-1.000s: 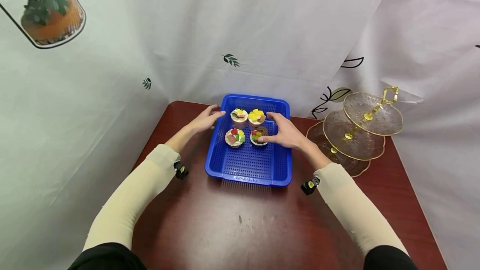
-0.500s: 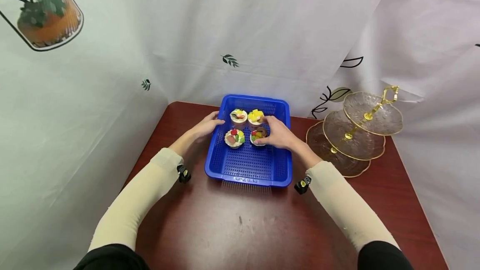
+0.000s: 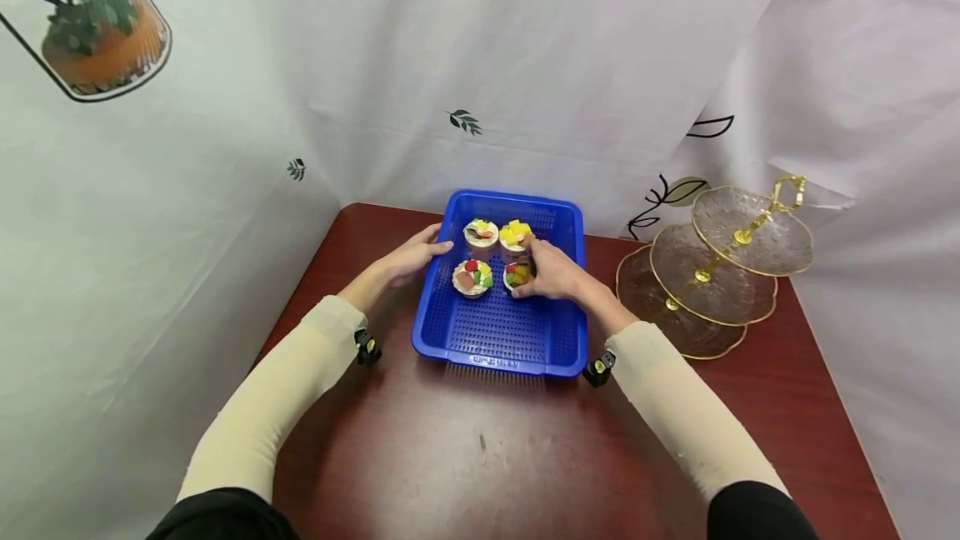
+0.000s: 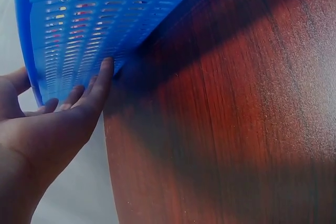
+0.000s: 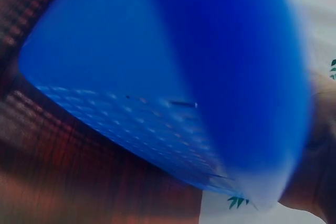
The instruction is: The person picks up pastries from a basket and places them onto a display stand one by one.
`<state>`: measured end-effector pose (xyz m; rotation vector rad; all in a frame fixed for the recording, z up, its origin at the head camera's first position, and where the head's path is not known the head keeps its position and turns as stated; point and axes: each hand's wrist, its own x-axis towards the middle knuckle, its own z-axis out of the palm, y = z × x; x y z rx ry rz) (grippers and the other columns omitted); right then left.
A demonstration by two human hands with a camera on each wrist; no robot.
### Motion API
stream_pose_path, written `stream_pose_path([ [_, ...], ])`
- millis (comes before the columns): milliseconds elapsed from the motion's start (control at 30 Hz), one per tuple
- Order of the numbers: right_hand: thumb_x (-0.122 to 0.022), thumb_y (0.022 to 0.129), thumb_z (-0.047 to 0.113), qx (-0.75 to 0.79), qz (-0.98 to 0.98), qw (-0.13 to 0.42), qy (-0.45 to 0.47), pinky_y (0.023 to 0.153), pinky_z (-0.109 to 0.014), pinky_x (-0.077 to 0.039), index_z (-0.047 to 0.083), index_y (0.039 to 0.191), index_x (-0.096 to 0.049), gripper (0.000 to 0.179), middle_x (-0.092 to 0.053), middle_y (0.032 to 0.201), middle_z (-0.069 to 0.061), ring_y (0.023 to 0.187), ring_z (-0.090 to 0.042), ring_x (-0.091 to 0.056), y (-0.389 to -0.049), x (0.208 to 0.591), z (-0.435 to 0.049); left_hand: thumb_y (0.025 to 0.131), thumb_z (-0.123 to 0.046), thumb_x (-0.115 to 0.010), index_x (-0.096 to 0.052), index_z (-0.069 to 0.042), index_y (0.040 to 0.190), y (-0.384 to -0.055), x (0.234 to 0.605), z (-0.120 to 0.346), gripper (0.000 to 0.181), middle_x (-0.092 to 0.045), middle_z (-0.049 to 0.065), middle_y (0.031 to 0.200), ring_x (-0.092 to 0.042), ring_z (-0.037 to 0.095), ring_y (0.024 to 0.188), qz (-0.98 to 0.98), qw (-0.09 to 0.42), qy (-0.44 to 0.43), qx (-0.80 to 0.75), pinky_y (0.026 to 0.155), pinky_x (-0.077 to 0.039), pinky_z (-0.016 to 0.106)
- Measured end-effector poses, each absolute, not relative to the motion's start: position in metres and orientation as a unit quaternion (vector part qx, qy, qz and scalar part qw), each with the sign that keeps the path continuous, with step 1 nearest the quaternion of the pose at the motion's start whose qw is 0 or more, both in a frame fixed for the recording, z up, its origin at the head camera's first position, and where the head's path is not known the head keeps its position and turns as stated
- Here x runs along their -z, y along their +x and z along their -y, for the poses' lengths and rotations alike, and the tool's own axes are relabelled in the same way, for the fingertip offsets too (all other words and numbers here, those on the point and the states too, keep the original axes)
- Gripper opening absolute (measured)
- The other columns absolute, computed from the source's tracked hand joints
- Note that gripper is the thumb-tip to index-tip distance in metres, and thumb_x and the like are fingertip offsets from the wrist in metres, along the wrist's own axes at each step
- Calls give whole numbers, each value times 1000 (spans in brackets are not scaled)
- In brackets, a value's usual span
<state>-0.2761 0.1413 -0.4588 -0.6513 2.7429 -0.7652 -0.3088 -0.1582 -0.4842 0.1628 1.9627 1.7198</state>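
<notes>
R hand (image 3: pixel 555 272) has its thumb & finger bent round 1 cupcake, the near R cupcake (image 3: pixel 517 275), w/ red, green & yellow bits on top. In the R wrist view the blue wall hides the fingertips, so can't tell how tight they are. L hand (image 3: pixel 411 257) holds the L side of the 1 blue basket (image 3: pixel 495 336): thumb at the rim, fingers on the outside, wall btwn them.

4 cupcakes in all sit in the basket, 2 rows of 2. Besides the held one: near L cupcake (image 3: pixel 472 277) w/ red, pink, yellow & green bits, far L cupcake (image 3: pixel 481 233) w/ white cream, far R cupcake (image 3: pixel 514 234) w/ yellow chunks. The far 2 are close together.

Each wrist has 1 small black camera, so 2: L cam (image 3: pixel 367 347), R cam (image 3: pixel 598 369). 2 cream sleeves, black cloth farther up.

Basket is on 1 red-brown table (image 3: pixel 487 457). Near its R side, apart from it, is 1 cake stand (image 3: pixel 686 290) w/ 3 clear plates, gold rims & 1 gold handle. White cloth (image 3: pixel 375 65) hangs behind, w/ 2 small leaf twigs & 2 jars on it, 1 jar cut off at the top.
</notes>
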Motion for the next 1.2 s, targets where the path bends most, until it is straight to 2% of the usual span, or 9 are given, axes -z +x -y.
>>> stream_pose_path([
  [233,-91,71,30,239,-939,109,-224,100,-47,-42,-1,124,-52,72,-58,117,-16,110,-31,-54,-274,461,-137,105,-28,-50,-21,-23,157,-306,486,162,60,-37,14,154,-51,37,130,-729,258,74,-630,101,-45,55],
  [467,-90,72,29,217,-943,115,-223,108,-46,-38,-1,135,-45,83,-54,132,-19,123,-34,-50,-272,466,-137,106,-26,-49,-20,-21,158,-305,488,162,60,-37,15,155,-50,37,130,-733,251,89,-625,100,-47,54],
  [633,-91,72,26,221,-944,103,-223,106,-48,-40,-1,139,-42,87,-54,133,-19,122,-33,-52,-271,467,-139,105,-28,-49,-20,-24,158,-305,487,160,60,-37,13,155,-50,37,130,-736,247,95,-622,98,-47,55],
  [833,-90,73,27,208,-941,112,-240,100,-46,-44,3,132,-47,76,-57,123,-12,112,-27,-55,-270,469,-140,105,-30,-50,-19,-25,159,-305,488,160,62,-37,11,155,-49,36,132,-743,248,94,-614,100,-46,56],
  [1200,-89,74,28,176,-941,117,-264,93,-47,-47,11,124,-51,65,-59,118,-7,110,-24,-55,-269,470,-138,106,-28,-47,-18,-24,159,-305,489,160,61,-36,13,156,-48,37,133,-743,245,96,-615,101,-45,56],
])
